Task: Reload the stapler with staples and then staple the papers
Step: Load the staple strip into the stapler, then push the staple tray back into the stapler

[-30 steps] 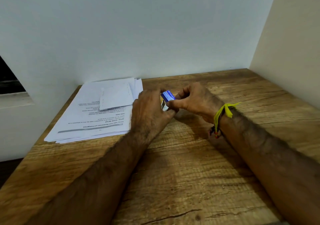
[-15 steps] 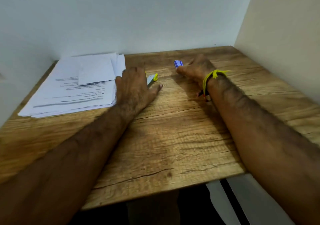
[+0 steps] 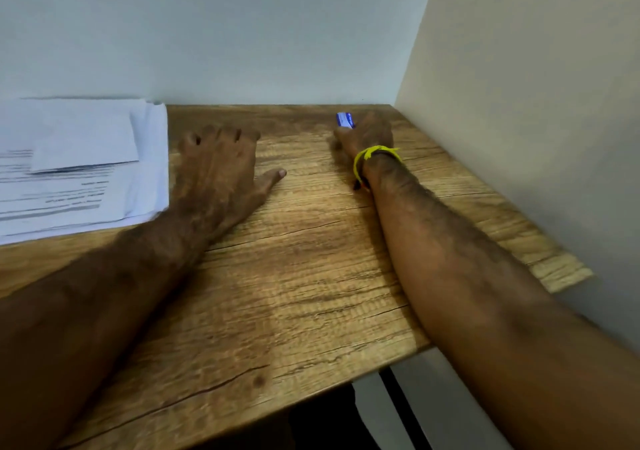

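Reaching farther toward one o'clock than half a second ago, the right hand [image 3: 367,133] is seen with the small blue-and-white staple box [image 3: 345,119] at its fingertips; whether it is pinched cannot be told. The left hand [image 3: 221,165] is spread flat on the wooden table [image 3: 311,276], the stapler formerly visible beneath it now hidden. The box's long axis runs roughly eleven to five. Papers [image 3: 79,169] lie at ten o'clock.

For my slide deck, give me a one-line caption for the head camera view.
Left hand spread on the wooden table beside the papers; right hand at a small blue box.
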